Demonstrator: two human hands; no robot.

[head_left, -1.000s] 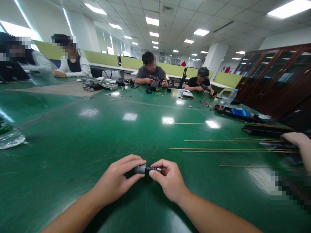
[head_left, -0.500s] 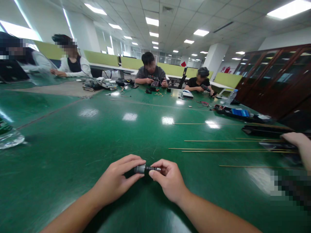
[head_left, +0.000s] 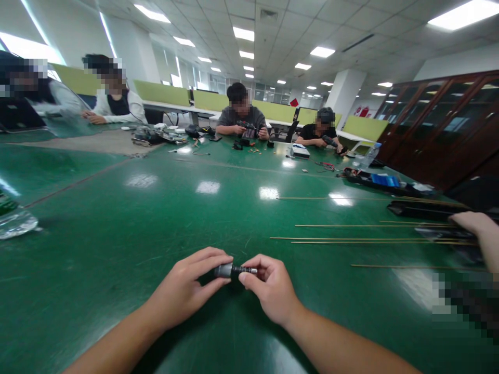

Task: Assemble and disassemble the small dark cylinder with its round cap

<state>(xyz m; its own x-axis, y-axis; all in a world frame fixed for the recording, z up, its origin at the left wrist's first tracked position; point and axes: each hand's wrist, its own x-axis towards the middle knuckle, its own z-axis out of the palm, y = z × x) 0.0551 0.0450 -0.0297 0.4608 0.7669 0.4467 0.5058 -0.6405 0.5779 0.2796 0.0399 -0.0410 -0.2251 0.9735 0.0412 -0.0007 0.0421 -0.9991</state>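
Observation:
My left hand point(head_left: 191, 283) grips a dark grey cylindrical part point(head_left: 223, 270) between thumb and fingers, near the bottom middle of the view. A thin ribbed shaft point(head_left: 248, 270) with a bright metal tip sticks out of its right side. Around that shaft, the thumb and fingertips of my right hand point(head_left: 271, 288) are pinched. Both hands are low over the green table point(head_left: 156, 228), with the cylinder and shaft roughly in line between them. Part of the cylinder is hidden by my left fingers.
Several thin brass-coloured rods point(head_left: 335, 239) lie at the right, beside another person's hand point(head_left: 477, 226). A clear bottle point(head_left: 17, 221) is at the left edge. Across the table are people, tools, small parts and a black tray point(head_left: 362, 179).

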